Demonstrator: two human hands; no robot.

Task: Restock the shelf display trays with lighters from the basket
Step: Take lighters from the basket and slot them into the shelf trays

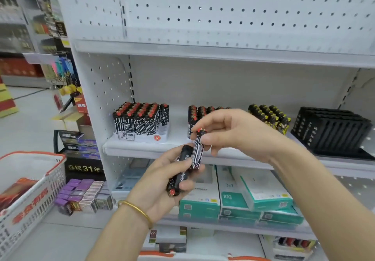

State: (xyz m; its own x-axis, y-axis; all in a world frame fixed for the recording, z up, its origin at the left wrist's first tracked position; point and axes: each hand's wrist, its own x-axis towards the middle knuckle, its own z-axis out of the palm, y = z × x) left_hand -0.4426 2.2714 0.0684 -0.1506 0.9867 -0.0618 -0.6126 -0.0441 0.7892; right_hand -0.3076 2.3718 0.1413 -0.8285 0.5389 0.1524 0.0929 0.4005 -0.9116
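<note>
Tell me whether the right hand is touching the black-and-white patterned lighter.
Touching. The head view shows the right hand pinching the patterned lighter near its red top, with thumb and fingertip pressed on it and no gap.

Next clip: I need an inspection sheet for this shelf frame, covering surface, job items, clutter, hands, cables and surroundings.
Surface: white shelf carrying four display trays.
Job's things: left tray mostly full of red-topped lighters; middle tray partly hidden by the right hand; yellow-topped tray stocked; black tray empty; basket at left.
Clutter: teal boxes on the shelf below; purple boxes lower left.
Hands: left hand grips a bundle of lighters; right hand pinches one lighter.
Cables: nothing seen.
Surroundings: shop aisle with other shelves, blurred.
</note>
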